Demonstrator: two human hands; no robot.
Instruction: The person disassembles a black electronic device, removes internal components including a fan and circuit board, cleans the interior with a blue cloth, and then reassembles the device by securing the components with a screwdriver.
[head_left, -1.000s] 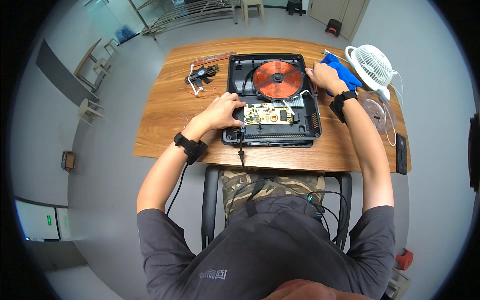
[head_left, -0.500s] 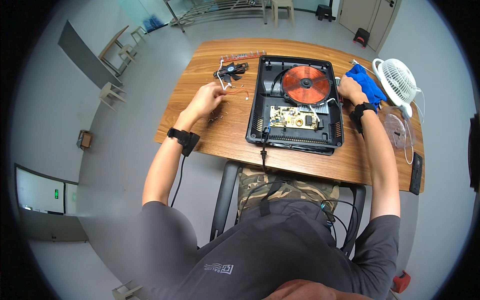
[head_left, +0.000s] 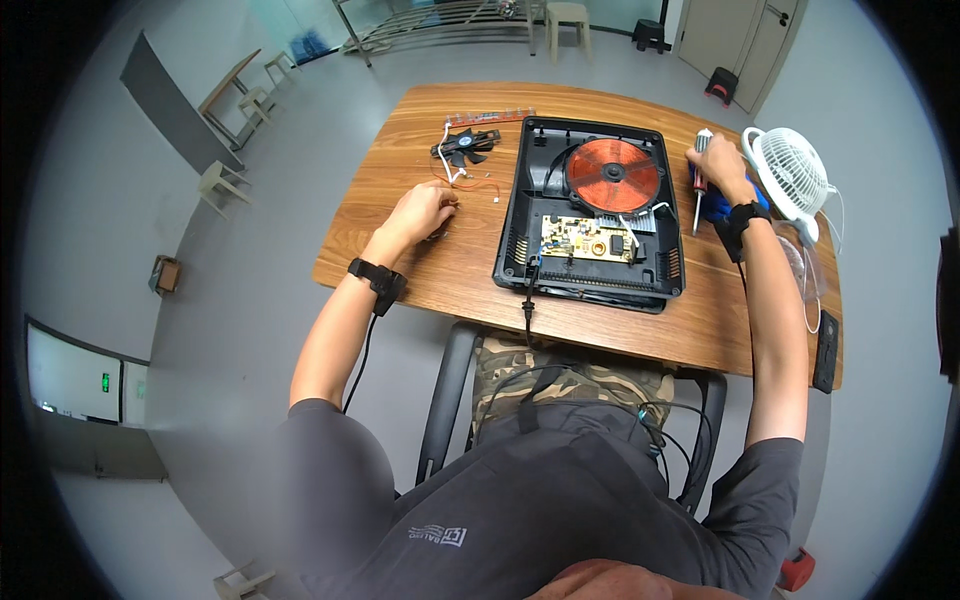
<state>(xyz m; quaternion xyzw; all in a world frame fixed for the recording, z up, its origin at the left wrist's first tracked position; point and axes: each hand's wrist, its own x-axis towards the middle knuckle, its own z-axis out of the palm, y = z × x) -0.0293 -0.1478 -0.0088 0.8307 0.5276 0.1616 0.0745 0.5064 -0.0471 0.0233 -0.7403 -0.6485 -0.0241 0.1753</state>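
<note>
In my right hand (head_left: 722, 168) is a screwdriver (head_left: 697, 210), its light-topped red handle gripped and its metal shaft pointing down toward me. It is just right of the opened induction cooker (head_left: 508, 240), whose black housing holds a copper coil (head_left: 612, 174) and a yellowish circuit board (head_left: 580, 238). A blue cloth (head_left: 715, 207) lies partly hidden under my right hand. My left hand (head_left: 425, 212) rests on the table left of the cooker, fingers curled together by small scattered screws; whether anything is pinched there is hidden. Beyond it is a black fan (head_left: 467, 147) with thin wires.
At the table's right stand a white fan (head_left: 792, 170), a clear plastic part (head_left: 800, 262) and a black bar-shaped object (head_left: 826, 350). A reddish strip with upright pins (head_left: 490, 117) lies along the far edge. The cooker's power cord (head_left: 528, 308) hangs over the near edge.
My right hand has risen off the blue cloth area with the screwdriver, which now shows plainly, shaft down. My left hand has shifted slightly right and nearer, fingers more tightly curled.
</note>
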